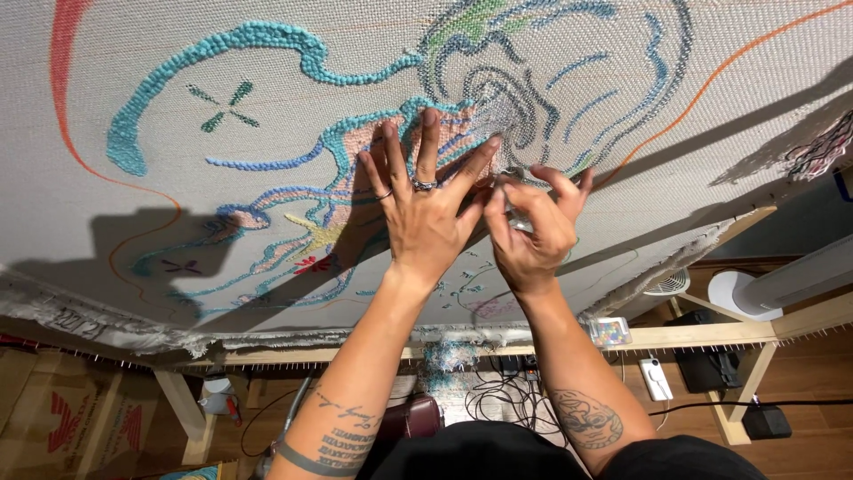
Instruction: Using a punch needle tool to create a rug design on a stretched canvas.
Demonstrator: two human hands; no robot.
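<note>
Head view: tufting cloth (pixel 178 53) under left hand (pixel 425 213)

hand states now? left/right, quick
Left hand: open, fingers spread flat on the tufted cloth.
Right hand: closed, pinching a small shiny tool; kind unclear.

Single head-worn view, close, facing stretched tufting cloth (pixel 178 53), floor beyond

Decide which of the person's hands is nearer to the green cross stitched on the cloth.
Left. The left hand lies flat just right of the green cross; the right hand is farther right.
</note>
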